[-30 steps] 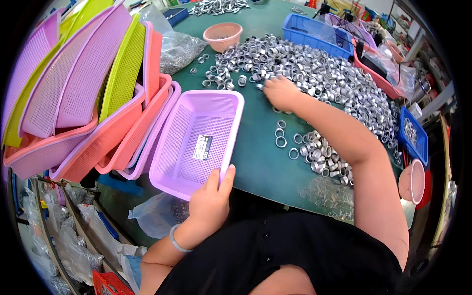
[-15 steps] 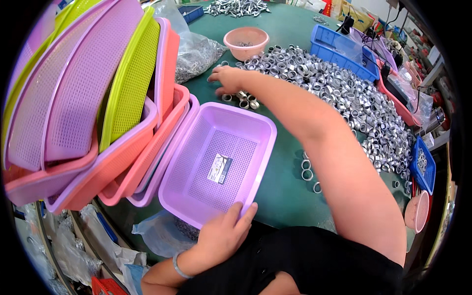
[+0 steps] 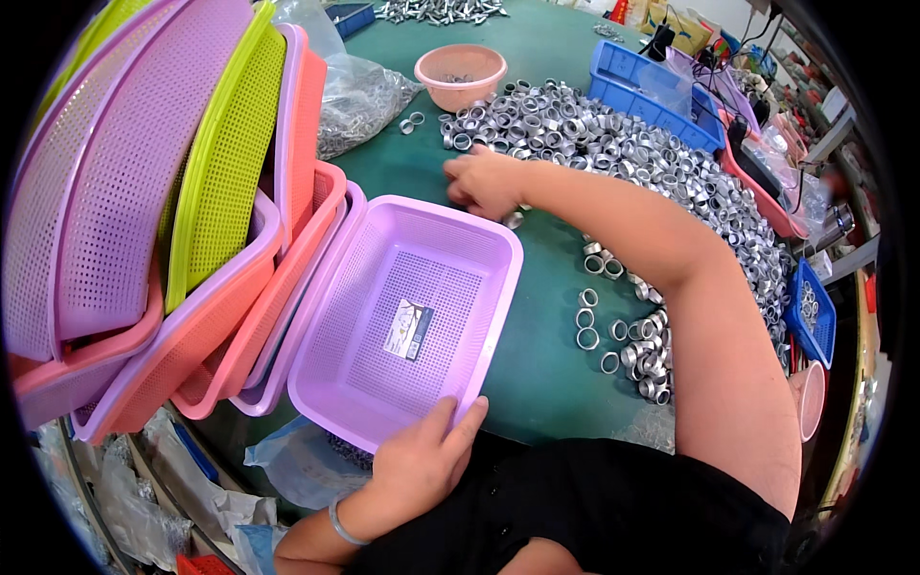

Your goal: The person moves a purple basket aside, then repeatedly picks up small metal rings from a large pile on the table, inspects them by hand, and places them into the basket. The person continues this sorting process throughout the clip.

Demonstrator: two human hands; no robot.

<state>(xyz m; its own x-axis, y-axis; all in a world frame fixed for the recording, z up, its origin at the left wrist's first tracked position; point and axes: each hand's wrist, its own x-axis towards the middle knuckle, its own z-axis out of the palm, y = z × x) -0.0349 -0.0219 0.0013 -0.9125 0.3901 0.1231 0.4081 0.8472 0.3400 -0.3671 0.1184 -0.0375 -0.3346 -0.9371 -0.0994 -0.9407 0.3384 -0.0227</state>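
Observation:
My left hand (image 3: 422,458) grips the near rim of a purple perforated plastic basket (image 3: 503,287), thumb and fingers at its edge. A small printed card lies on the basket floor. Beyond the basket's far right corner, my right hand (image 3: 487,182) is low over the green table, its fingers curled and partly hidden; what they hold, if anything, does not show. A metal ring (image 3: 515,219) lies beside the palm. Behind that hand and right of my forearm spreads a heap of silver metal rings (image 3: 613,144), and a smaller group (image 3: 649,355) lies near my elbow.
Stacked purple, green and coral baskets (image 3: 125,201) lean at the left. A pink bowl (image 3: 460,77) and a clear bag of metal parts (image 3: 359,105) stand at the back. Blue trays (image 3: 661,110) line the right side, with a pink cup (image 3: 810,398) near the edge.
My right hand has moved right and nearer, its fingers now more curled. Two rings stay behind by the bag. The view has shifted slightly; my left hand stays on the basket rim.

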